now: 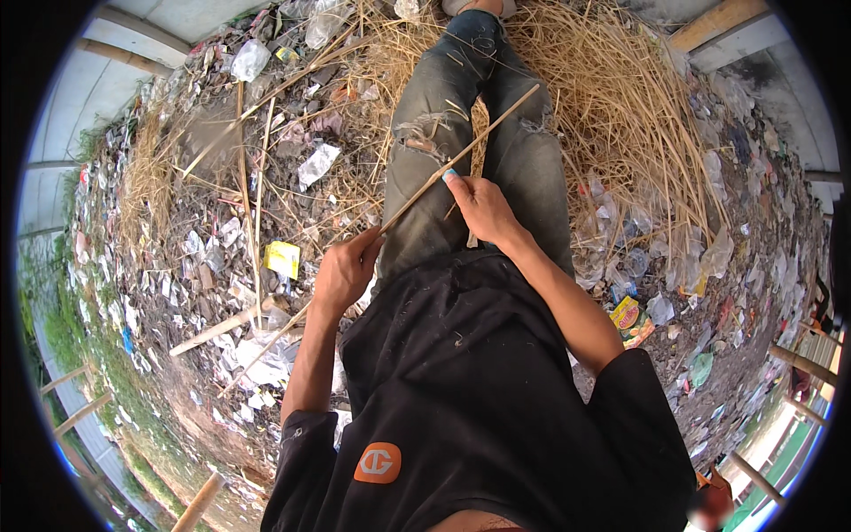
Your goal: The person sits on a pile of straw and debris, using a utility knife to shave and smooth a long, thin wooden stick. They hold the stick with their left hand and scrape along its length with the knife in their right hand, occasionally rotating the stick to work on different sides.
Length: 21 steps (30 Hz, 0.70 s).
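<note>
A long thin dry cane runs slantwise across my lap, from the lower left on the ground up to the upper right over my knees. My left hand is closed around its lower part beside my left thigh. My right hand grips it higher up, fingers pinched on the stalk above my jeans. I sit with legs in worn grey jeans stretched out over a heap of dry straw. I wear a black shirt.
Littered ground surrounds me: plastic wrappers, a yellow packet, a colourful packet, loose sticks on the left. Wooden poles and pale walls ring the edges.
</note>
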{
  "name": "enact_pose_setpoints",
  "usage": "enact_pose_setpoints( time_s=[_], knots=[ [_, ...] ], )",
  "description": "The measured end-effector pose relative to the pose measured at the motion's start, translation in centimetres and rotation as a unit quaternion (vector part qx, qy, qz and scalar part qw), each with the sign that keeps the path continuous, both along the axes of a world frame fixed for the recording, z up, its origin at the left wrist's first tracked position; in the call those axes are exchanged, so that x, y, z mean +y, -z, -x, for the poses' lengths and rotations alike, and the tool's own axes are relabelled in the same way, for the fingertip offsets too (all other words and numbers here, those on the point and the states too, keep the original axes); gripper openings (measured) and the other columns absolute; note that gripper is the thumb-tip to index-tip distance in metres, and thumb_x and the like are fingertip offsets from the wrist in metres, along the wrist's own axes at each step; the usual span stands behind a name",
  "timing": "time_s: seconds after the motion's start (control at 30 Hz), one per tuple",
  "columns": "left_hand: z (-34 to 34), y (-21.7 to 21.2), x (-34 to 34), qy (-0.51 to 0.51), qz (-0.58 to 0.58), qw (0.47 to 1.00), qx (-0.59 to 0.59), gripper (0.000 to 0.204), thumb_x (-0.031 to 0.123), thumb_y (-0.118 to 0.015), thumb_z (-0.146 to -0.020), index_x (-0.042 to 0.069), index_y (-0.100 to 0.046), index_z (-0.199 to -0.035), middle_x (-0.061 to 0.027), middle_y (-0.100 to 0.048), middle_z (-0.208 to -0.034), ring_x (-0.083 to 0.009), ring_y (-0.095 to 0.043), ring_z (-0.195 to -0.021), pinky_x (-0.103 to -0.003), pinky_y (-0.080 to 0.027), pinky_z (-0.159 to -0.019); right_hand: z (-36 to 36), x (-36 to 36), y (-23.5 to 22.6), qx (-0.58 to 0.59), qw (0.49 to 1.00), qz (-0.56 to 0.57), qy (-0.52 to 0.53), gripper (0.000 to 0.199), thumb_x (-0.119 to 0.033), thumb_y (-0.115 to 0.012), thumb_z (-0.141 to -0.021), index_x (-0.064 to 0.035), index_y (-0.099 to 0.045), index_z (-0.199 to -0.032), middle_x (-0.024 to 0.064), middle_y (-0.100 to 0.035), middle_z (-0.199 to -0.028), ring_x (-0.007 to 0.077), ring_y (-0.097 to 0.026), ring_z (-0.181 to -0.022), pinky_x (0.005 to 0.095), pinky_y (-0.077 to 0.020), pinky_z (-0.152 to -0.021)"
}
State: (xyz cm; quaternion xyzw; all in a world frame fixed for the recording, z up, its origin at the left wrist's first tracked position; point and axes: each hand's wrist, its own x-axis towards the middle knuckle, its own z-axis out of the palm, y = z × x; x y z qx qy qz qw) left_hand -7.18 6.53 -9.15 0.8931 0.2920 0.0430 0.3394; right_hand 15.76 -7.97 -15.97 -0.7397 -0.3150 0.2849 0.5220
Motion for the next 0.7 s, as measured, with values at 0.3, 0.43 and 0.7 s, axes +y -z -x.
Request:
enact_pose_setpoints(
  time_s=[0.3, 0.43, 0.7],
  knots=[
    [0.1, 0.5, 0.0, -0.003, 0.017, 1.000, -0.011, 0.028, 0.020, -0.067, -0.098, 0.000, -0.073, -0.116, -0.0272, -0.071, -0.085, -0.0421, -0.072, -0.077, -0.044, -0.055, -0.068, -2.9, -1.5, -3.3, 0.478, 0.870, 0.047, -0.109, 0.048, -0.050, -0.055, -0.104, -0.0124, -0.049, -0.075, -0.0065, -0.037, -0.055, 0.0037, -0.031, -0.041, 0.0239, -0.0253, -0.037],
    [-0.3, 0.3, 0.0, 0.002, -0.001, 1.000, -0.028, 0.027, 0.020, -0.067, -0.098, 0.000, -0.073, -0.116, -0.0272, -0.071, -0.086, -0.0422, -0.071, -0.076, -0.045, -0.055, -0.067, -2.6, -1.3, -2.4, -0.056, 0.997, -0.055, -0.001, 0.041, -0.041, -0.079, -0.089, -0.0036, -0.064, -0.094, 0.0012, -0.056, -0.067, 0.0120, -0.051, -0.055, 0.0295, -0.0419, -0.051],
    [-0.1, 1.4, 0.0, 0.015, -0.044, 0.999, -0.026, 0.027, 0.020, -0.067, -0.098, 0.004, -0.074, -0.119, -0.0251, -0.071, -0.086, -0.0423, -0.070, -0.074, -0.046, -0.055, -0.066, -2.3, 0.3, -3.2, -0.205, 0.977, -0.047, -0.021, 0.027, -0.025, -0.082, -0.090, -0.0015, -0.074, -0.101, 0.0136, -0.071, -0.075, 0.0192, -0.064, -0.059, 0.0339, -0.0496, -0.055]
  ],
)
